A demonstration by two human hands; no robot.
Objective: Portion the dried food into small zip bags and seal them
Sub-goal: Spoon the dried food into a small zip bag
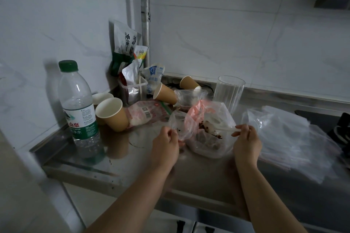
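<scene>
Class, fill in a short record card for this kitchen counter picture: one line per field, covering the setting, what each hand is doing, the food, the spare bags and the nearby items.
Setting: steel counter against a tiled wall
Left hand: pinches the left end of a small zip bag
Right hand: pinches the bag's right end
Food: dark dried pieces in a loose plastic bag behind the hands
Spare bags: clear stack on the right
Nearby: water bottle, paper cup, clear tumbler
Seal state: cannot tell
</scene>
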